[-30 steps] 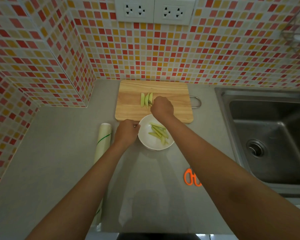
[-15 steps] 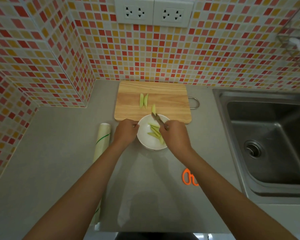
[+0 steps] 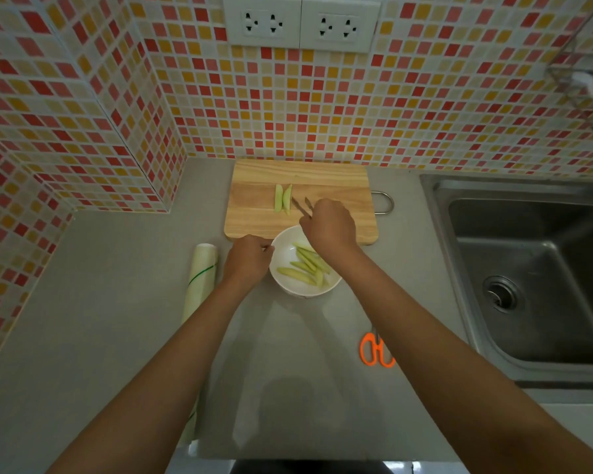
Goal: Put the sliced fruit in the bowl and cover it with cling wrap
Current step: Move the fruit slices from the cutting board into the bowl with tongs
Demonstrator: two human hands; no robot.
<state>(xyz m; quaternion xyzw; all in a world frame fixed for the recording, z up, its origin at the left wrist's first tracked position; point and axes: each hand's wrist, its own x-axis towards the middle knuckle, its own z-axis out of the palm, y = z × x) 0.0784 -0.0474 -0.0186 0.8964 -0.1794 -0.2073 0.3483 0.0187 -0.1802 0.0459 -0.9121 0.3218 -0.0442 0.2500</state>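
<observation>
My right hand [image 3: 327, 224] has gone from over the bowl [image 3: 305, 291] back to the cutting board [image 3: 302, 203], its fingers curled round metal tongs [image 3: 302, 208] whose tips now reach the two fruit slices [image 3: 283, 199] left there. The slice they carried half a second ago now lies in the bowl with the others. My left hand [image 3: 249, 258] still pinches the bowl's rim.

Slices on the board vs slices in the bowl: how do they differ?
The slices on the cutting board are two, side by side and nearly parallel; the slices in the bowl are more numerous, piled and crossing. The board pair looks greener, the bowl ones yellower. Both sets are thin, elongated wedges.
</observation>
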